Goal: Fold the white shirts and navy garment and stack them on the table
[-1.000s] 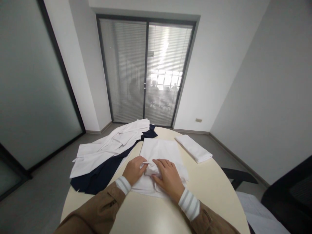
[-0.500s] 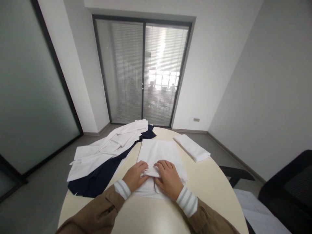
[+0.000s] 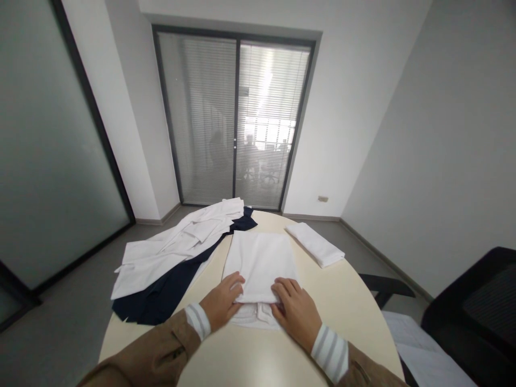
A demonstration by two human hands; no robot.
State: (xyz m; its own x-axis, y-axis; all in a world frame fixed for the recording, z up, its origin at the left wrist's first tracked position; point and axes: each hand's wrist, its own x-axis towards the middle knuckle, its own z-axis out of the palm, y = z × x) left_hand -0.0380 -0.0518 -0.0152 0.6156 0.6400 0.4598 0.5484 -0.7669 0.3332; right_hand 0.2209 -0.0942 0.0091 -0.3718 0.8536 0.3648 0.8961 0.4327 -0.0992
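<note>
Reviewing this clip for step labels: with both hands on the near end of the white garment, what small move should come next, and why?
Probably lift the near edge and fold it away from the body. The left hand and right hand rest at the near end of the white garment, which lies flat and narrowed lengthwise on the table, longer than the folded white piece beside it.

The folded white garment (image 3: 260,263) under the left hand (image 3: 221,303) and right hand (image 3: 295,312) is soft, matt cloth. The round table (image 3: 346,306) below looks smooth and a little shiny. The brown sleeves (image 3: 149,355) are thick matt cloth.
</note>
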